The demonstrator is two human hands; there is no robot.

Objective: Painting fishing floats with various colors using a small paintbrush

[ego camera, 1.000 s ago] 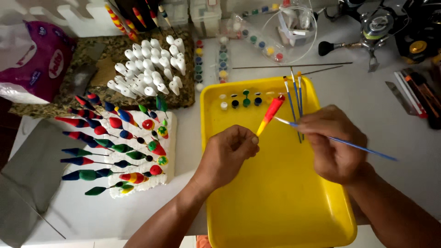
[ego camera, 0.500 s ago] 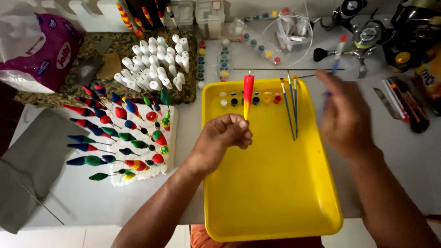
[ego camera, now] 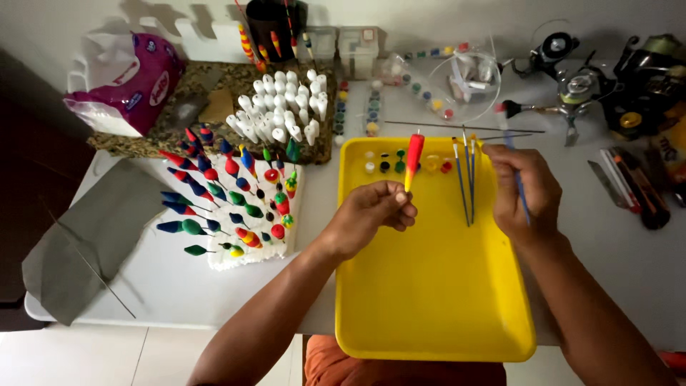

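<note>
The left hand [ego camera: 371, 214] was pinching a fishing float [ego camera: 412, 161] by its lower tip, fingers closed around it, and the float stood nearly upright over the upper part of the yellow tray [ego camera: 436, 300]. The float was red on top, fading to orange and yellow lower down. The right hand [ego camera: 525, 193] was closed around a thin blue-handled paintbrush [ego camera: 516, 171], held just past the tray's right edge with the brush pointing away from the person toward the back of the table.

Inside the tray, three more blue brushes [ego camera: 466, 179] were lying side by side, close to the right hand, and a row of small paint pots [ego camera: 389, 161] ran along the tray's top edge, right behind the float.

To the left of the tray was a white foam block [ego camera: 251, 251] stuck full of painted floats [ego camera: 214, 193] in red, blue, green and yellow. Behind that, a bunch of unpainted white floats [ego camera: 282, 107] were standing on a speckled mat. A pink and white bag [ego camera: 125, 82] sat in the far left corner, a grey sheet [ego camera: 93, 229] hung over the table's left edge, and a couple of fishing reels [ego camera: 593, 82] were at the far right.
</note>
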